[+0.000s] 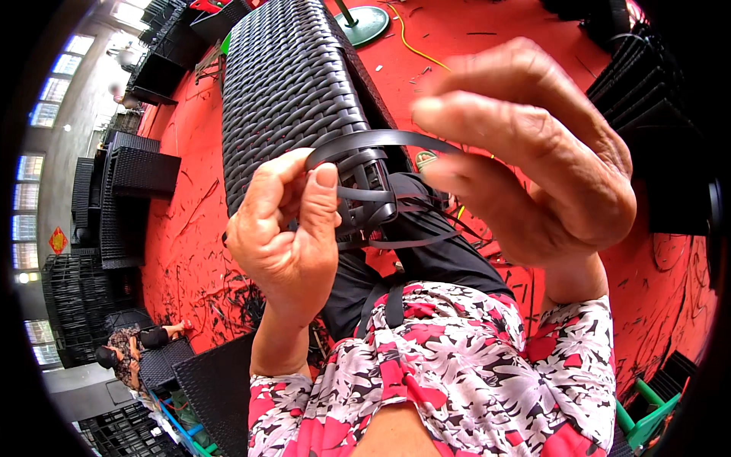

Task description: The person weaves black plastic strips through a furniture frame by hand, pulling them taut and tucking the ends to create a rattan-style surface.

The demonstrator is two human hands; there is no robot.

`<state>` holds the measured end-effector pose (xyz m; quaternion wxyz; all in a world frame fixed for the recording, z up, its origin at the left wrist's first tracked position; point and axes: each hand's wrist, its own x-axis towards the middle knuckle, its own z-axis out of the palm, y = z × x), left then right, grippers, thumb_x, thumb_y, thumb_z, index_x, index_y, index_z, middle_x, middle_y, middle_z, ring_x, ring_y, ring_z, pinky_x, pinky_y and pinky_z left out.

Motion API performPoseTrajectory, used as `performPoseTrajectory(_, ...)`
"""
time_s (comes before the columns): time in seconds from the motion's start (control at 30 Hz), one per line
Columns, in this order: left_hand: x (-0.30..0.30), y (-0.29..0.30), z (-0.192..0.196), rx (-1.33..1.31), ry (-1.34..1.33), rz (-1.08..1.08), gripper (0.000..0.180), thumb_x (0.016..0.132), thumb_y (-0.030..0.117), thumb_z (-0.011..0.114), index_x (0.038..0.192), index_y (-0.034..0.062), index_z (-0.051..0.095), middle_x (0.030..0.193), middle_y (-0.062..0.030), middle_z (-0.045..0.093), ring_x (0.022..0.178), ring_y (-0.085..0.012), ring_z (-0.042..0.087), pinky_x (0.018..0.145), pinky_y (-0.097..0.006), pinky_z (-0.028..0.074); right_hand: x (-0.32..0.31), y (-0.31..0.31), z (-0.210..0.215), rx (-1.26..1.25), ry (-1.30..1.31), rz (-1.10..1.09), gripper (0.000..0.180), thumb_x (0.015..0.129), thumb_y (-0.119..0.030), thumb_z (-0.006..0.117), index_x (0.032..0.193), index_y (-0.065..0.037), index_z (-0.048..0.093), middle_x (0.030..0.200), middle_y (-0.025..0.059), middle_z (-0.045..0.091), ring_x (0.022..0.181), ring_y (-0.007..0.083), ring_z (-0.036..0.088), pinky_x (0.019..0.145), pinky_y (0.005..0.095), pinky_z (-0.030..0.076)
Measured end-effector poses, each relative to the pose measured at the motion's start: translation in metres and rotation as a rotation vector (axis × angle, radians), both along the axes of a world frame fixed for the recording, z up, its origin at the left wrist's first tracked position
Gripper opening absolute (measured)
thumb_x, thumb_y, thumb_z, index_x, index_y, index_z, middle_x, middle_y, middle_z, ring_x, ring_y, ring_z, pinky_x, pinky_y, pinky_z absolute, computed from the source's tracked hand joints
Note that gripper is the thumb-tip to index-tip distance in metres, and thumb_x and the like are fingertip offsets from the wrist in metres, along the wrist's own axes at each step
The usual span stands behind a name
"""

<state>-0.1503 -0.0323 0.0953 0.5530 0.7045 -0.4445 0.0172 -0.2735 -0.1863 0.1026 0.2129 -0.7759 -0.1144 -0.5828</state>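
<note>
A black woven wicker piece (293, 84) stretches away from my lap, with loose strips hanging at its near corner. My left hand (285, 221) is closed, thumb and forefinger pinching a flat black plastic strip (373, 138) just left of that corner. From there the strip arches rightward toward my right hand (541, 160), which is raised nearer the camera, slightly blurred. Its thumb and fingers are apart, and the strip's far end is hidden behind them. More loose strips (426, 242) lie across my dark trousers (449, 266).
Black offcuts litter the red floor (190, 259). Stacked wicker pieces (145, 171) stand at left, more black stacks (647, 91) at right. A round green base (365, 27) and yellow cord (415, 47) are ahead. Another person (129, 354) sits at lower left; a green frame (647, 415) is lower right.
</note>
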Motion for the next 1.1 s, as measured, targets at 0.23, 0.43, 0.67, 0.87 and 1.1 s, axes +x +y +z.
performPoseTrajectory(0.23,-0.005,0.018,-0.006,-0.045,-0.328,-0.086,0.013,0.082,0.003,0.068,0.092,-0.0028,0.063,0.072,-0.0095,0.062,0.06,-0.0161,0.061,0.054,-0.025,0.048,-0.037,-0.009,-0.046,0.83,0.179,0.456,0.014,0.085,-0.011,0.063,0.082,0.002,0.068,0.057,0.002,0.056,0.05,0.006,0.052,0.043,0.0223,0.036)
performPoseTrajectory(0.43,-0.013,0.025,-0.005,-0.012,-0.62,-0.44,0.025,0.073,0.002,0.073,0.095,0.001,0.061,0.076,-0.0096,0.056,0.057,-0.021,0.056,0.046,-0.03,0.046,0.002,-0.028,-0.098,0.954,0.598,0.396,0.021,0.09,-0.015,0.058,0.104,-0.002,0.067,0.084,0.0012,0.065,0.081,0.0086,0.058,0.072,0.0242,0.044)
performPoseTrajectory(0.67,-0.012,0.029,-0.009,0.03,-0.609,-0.386,0.026,0.074,0.002,0.073,0.097,0.0009,0.061,0.077,-0.0104,0.055,0.057,-0.0208,0.056,0.046,-0.03,0.045,0.059,0.001,-0.118,1.309,0.617,1.299,0.031,0.084,-0.017,0.069,0.111,-0.001,0.065,0.099,0.0022,0.068,0.088,0.0075,0.061,0.083,0.0253,0.049)
performPoseTrajectory(0.87,-0.012,0.028,-0.012,0.05,-0.599,-0.387,0.028,0.072,0.001,0.074,0.097,0.0007,0.061,0.077,-0.0106,0.056,0.055,-0.0202,0.055,0.045,-0.029,0.045,0.07,0.0,-0.125,1.346,0.541,1.391,0.024,0.083,-0.013,0.069,0.102,0.002,0.068,0.094,0.003,0.069,0.082,0.0085,0.062,0.08,0.0243,0.049)
performPoseTrajectory(1.1,-0.013,0.028,-0.017,0.038,-0.597,-0.369,0.03,0.071,-0.001,0.073,0.097,0.001,0.061,0.079,-0.0112,0.056,0.057,-0.0209,0.057,0.046,-0.029,0.046,0.057,-0.017,-0.114,1.243,0.678,1.121,0.026,0.085,-0.018,0.068,0.104,-0.002,0.064,0.09,-0.0031,0.065,0.079,0.004,0.057,0.074,0.0202,0.047)
